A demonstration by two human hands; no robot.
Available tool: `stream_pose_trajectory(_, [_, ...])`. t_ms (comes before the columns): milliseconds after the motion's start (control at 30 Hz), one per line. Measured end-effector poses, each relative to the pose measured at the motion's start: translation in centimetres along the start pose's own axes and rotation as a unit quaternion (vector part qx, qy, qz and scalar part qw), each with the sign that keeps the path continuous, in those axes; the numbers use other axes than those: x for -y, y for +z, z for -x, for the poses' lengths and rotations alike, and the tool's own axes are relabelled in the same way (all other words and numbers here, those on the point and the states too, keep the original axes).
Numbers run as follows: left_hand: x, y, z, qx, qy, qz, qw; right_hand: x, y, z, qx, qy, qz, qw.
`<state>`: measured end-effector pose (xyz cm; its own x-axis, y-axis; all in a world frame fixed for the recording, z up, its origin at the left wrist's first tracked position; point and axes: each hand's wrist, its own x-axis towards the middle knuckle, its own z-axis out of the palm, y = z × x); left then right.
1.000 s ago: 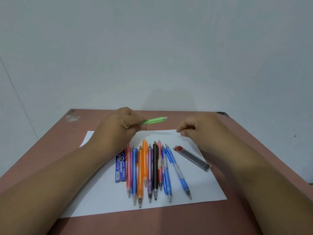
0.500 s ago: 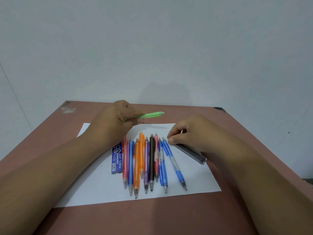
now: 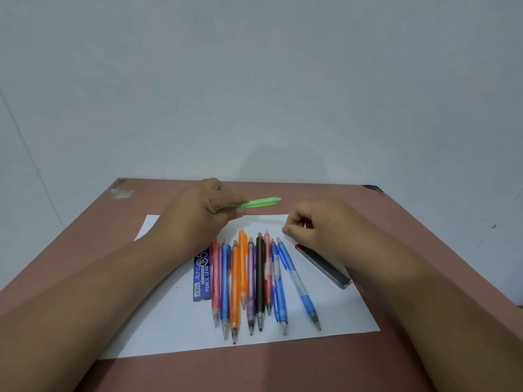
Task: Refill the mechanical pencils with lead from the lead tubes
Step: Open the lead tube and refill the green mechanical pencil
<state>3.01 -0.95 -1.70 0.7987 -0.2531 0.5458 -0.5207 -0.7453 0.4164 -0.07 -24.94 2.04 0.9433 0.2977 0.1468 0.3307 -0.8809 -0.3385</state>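
My left hand (image 3: 203, 216) grips a green mechanical pencil (image 3: 259, 203), held level above the far edge of the white paper (image 3: 339, 315), its white end pointing right. My right hand (image 3: 319, 227) hovers just right of that end, thumb and fingers pinched together; I see nothing between them. It covers the upper part of a dark clear lead tube (image 3: 328, 268) with a red cap, lying slanted on the paper. A blue lead tube (image 3: 202, 274) marked PENCIL LEAD lies left of a row of several coloured mechanical pencils (image 3: 260, 278), tips toward me.
The paper rests on a reddish-brown table (image 3: 283, 369) that stands against a pale wall. The table's far corners are scuffed. Bare tabletop shows to the left, right and front of the paper.
My right hand went down to the top of the dark lead tube, then lifted a little with its fingers pinched. The left hand keeps the green pencil in about the same place.
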Motion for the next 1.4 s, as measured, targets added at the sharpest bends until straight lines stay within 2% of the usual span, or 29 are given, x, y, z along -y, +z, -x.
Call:
stream_pose_trajectory(133, [0.1,0.0,0.1,-0.001,0.012,0.008,1.000,-0.2,-0.1,0.0,-0.086,0.005,-0.120,0.989])
stream_pose_trajectory(267, [0.1,0.0,0.0,0.007,0.009,0.013,1.000,0.3,-0.4,0.1,-0.152,0.008,-0.306,0.940])
stream_pose_trajectory(533, [0.2,0.1,-0.1,0.008,0.008,0.022,1.000,1.5,-0.2,0.1,-0.157,0.019,-0.465,0.871])
stream_pose_trajectory(733, [0.6,0.3,-0.1,0.003,0.010,0.026,1.000,1.8,-0.2,0.2,-0.160,0.020,-0.515,0.842])
stream_pose_trajectory(1400, [0.4,0.3,0.0,-0.005,0.032,0.025,0.999,1.9,0.3,0.1,-0.158,0.022,-0.507,0.847])
